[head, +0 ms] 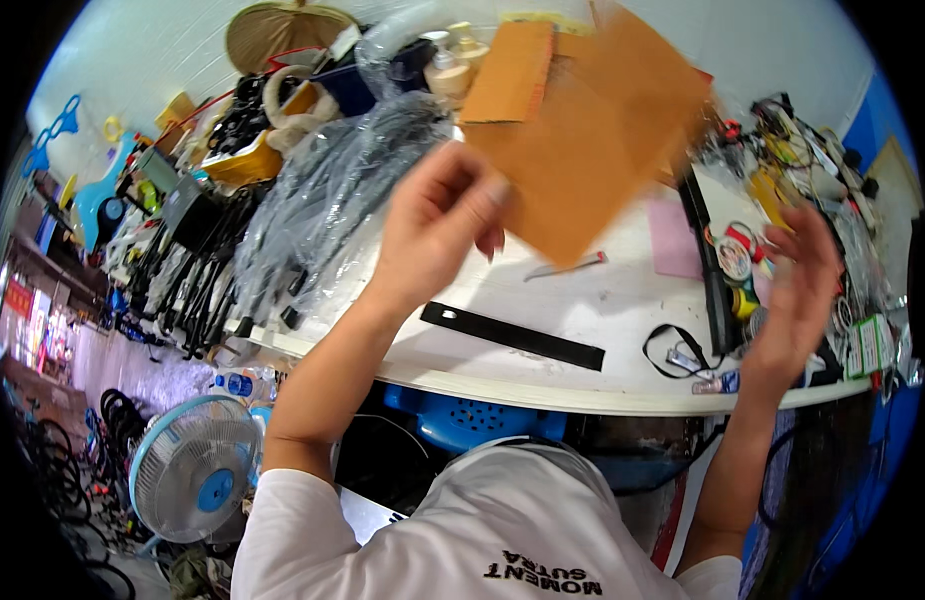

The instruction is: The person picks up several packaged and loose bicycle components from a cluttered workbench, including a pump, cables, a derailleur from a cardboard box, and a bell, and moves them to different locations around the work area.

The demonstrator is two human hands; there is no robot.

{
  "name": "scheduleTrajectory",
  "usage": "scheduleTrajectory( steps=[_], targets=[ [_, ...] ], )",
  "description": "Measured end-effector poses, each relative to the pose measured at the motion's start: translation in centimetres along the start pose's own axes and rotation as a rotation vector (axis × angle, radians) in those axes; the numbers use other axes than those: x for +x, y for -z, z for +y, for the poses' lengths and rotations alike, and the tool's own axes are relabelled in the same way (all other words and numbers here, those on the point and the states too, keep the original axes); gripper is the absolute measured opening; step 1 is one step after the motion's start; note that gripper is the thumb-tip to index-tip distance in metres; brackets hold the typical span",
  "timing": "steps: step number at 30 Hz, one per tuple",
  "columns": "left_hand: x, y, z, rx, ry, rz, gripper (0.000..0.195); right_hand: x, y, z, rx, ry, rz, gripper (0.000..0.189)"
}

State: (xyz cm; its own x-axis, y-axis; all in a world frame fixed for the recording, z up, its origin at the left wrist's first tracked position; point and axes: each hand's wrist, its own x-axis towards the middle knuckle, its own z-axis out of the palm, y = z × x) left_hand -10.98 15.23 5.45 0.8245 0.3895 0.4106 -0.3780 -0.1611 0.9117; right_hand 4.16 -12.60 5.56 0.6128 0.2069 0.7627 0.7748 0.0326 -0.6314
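My left hand (446,219) is raised over the white table (447,360), its thumb and curled fingers at the left edge of a brown cardboard sheet (582,172). The sheet is tilted in the air and blurred by motion; it hides the table's back middle. Free of any object, my right hand (796,289) hovers above the table's right side, fingers apart. Between the hands lies a flat black strip (511,336) with a small pale spot near its left end. Under the sheet's lower corner rests a thin grey tool with a red tip (567,266).
Plastic-wrapped grey lengths (335,195) fill the left side. Pump bottles (447,75) stand behind. To the right are pink paper (672,238), a long black bar (706,270), tape rolls (732,259) and a looped black strap (672,352). A fan (196,469) stands lower left.
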Motion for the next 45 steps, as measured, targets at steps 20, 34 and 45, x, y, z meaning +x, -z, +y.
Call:
scheduleTrajectory(
  steps=[20, 34, 45],
  targets=[
    [-29.0, 24.8, 19.7, 1.425, -0.095, 1.443, 0.028, -12.7, -11.6, -6.2, 0.639, 0.382, -1.021, 0.017],
    [-19.2, 29.1, 21.8, 1.246, -0.439, 1.018, 0.033, -12.9, -9.5, -5.5, 0.522, 0.164, -0.986, 0.02],
    [-6.0, -4.6, 5.2, 0.833, -0.929, -0.335, 0.036, -11.2, -3.5, -5.5, 0.355, 0.169, -0.701, 0.014]
  ],
)
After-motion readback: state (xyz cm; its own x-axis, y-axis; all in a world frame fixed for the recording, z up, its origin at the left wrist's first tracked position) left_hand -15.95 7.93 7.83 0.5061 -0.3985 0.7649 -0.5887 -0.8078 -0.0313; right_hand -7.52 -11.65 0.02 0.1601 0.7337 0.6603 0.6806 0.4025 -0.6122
